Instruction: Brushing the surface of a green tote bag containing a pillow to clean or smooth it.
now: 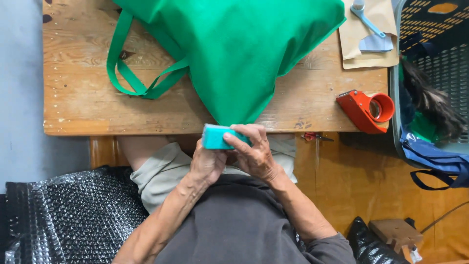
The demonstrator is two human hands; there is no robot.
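Both my hands hold a small turquoise block [215, 136], like a sponge or a bar, just in front of the near edge of the wooden table [78, 98]. My left hand [207, 164] cups it from below and behind. My right hand [254, 151] wraps over its right end with the thumb across the top. Directly beyond the block lies a large green fabric tote bag [234, 44], its lower corner pointing at my hands and its handles [132, 73] spread to the left.
A red tape dispenser [369, 111] sits at the table's right edge, a metal scraper [371, 34] on a brown envelope [369, 54] behind it. A grey plastic crate [430, 63] stands right. Bubble wrap [68, 215] lies at lower left, a wooden stool [395, 232] at lower right.
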